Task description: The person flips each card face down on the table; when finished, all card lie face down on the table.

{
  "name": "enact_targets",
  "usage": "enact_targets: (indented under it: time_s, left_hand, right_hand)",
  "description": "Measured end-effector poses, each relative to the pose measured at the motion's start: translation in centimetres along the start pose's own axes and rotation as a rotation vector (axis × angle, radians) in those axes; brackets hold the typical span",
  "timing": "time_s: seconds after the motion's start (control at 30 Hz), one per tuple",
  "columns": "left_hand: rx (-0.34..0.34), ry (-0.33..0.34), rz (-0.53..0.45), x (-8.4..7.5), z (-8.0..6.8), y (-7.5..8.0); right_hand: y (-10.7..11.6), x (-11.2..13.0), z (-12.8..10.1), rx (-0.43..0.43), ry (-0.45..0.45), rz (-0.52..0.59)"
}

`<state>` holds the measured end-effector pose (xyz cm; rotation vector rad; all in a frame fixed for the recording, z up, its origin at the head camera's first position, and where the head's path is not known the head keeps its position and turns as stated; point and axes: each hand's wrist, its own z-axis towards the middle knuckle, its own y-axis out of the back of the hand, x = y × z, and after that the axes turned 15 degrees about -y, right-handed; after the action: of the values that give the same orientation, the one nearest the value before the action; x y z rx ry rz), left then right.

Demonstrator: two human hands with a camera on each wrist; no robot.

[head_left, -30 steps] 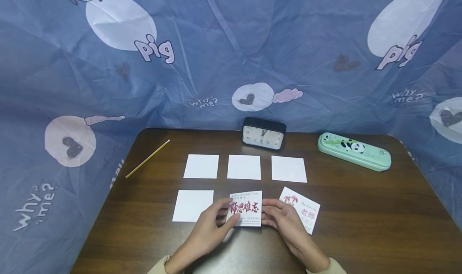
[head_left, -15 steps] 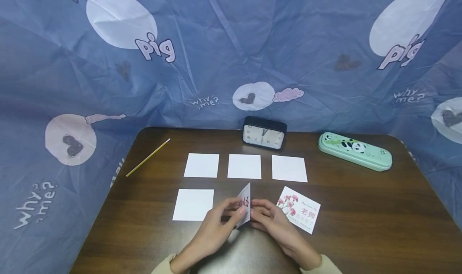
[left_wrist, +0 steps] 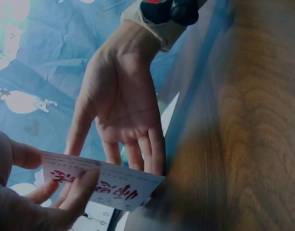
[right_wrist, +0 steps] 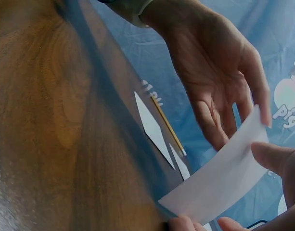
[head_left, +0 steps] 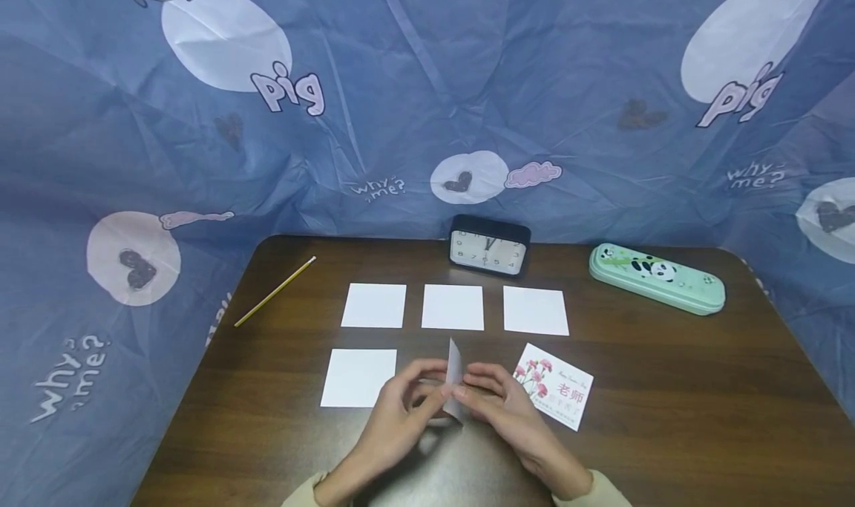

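Between both hands a small square greeting card point(head_left: 454, 362) stands on edge, held off the table. Its red-lettered face point(left_wrist: 132, 186) faces my left hand point(head_left: 397, 414), and its plain white back point(right_wrist: 222, 175) faces my right hand point(head_left: 517, 422). My left thumb and fingers hold the card from the printed side. From the blank side, my right thumb presses the back while the fingers are at its edge, partly hidden. Just right of my right hand lies a face-up card with pink carnations point(head_left: 561, 396); left of my left hand lies a blank white card point(head_left: 357, 377).
Three more blank white cards, left point(head_left: 373, 306), middle point(head_left: 453, 307) and right point(head_left: 535, 311), form a row behind the hands. A black clock point(head_left: 488, 247) stands at the back. A green panda pencil case point(head_left: 657, 278) lies right, a yellow pencil point(head_left: 275, 292) left.
The held card has turned from showing its red-lettered face upward to standing nearly edge-on, its blank back toward the right. The right thumb has come onto that back. The other objects have stayed put.
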<state>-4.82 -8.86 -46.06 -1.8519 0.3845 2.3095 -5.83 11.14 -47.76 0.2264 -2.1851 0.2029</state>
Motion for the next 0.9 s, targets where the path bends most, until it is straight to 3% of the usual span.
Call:
enact_targets:
  time_s: [0.33, 0.57, 0.9]
  left_hand:
    - [-0.095, -0.034, 0.028, 0.5, -0.4, 0.6]
    - [-0.145, -0.036, 0.059, 1.1, -0.7, 1.3]
    - [-0.177, 0.019, 0.224, 2.2, -0.6, 2.0]
  right_hand:
    - [0.4, 0.2, 0.0, -0.131, -0.046, 0.057]
    - [0.8, 0.5, 0.0, -0.164, -0.057, 0.063]
    - [1.3, 0.2, -0.1, -0.185, -0.048, 0.082]
